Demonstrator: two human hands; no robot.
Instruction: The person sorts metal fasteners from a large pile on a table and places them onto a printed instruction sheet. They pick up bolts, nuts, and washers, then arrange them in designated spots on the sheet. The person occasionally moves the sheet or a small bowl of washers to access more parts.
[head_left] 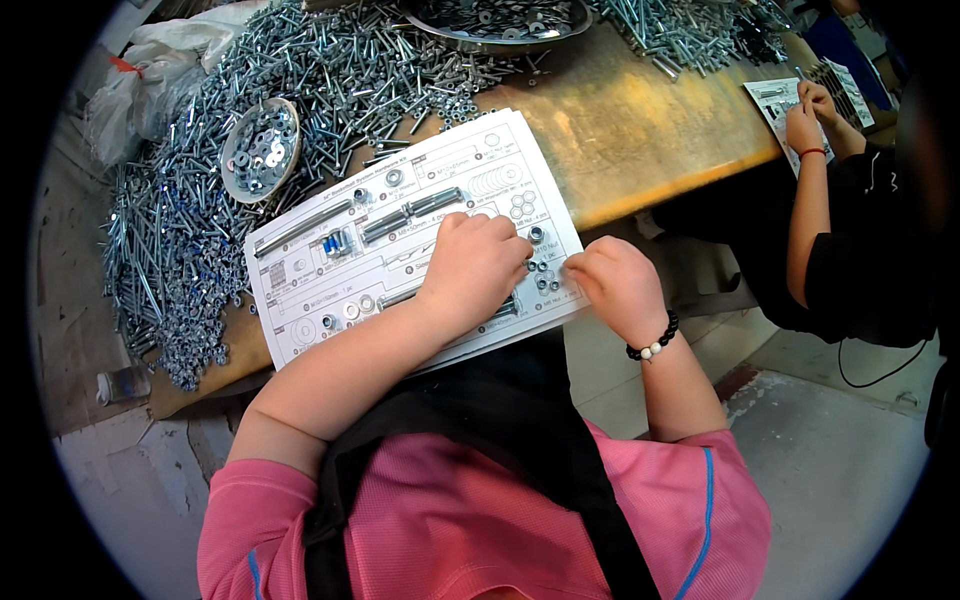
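A stack of printed white parts sheets (pixel 400 268) lies at the table's front edge, with hardware laid on its drawings. My left hand (pixel 475 262) rests on the sheet with curled fingers, their tips beside small hex nuts (pixel 541 267); what they hold is hidden. At the sheet's right edge my right hand (pixel 618 285) has thumb and fingers pressed together, and I cannot make out anything between them. A long bolt (pixel 303 228), thick bolts (pixel 412 214), small blue-marked pieces (pixel 337 243), washers (pixel 366 302) and a larger nut (pixel 537 234) lie on the paper.
Bolts and nuts form a large heap (pixel 190 250) on the left and back. A washer bowl (pixel 260 150) sits in it, and a metal basin (pixel 500 38) stands behind. Another bolt pile (pixel 680 35) lies back right. A co-worker's hands (pixel 812 115) work over a sheet at right.
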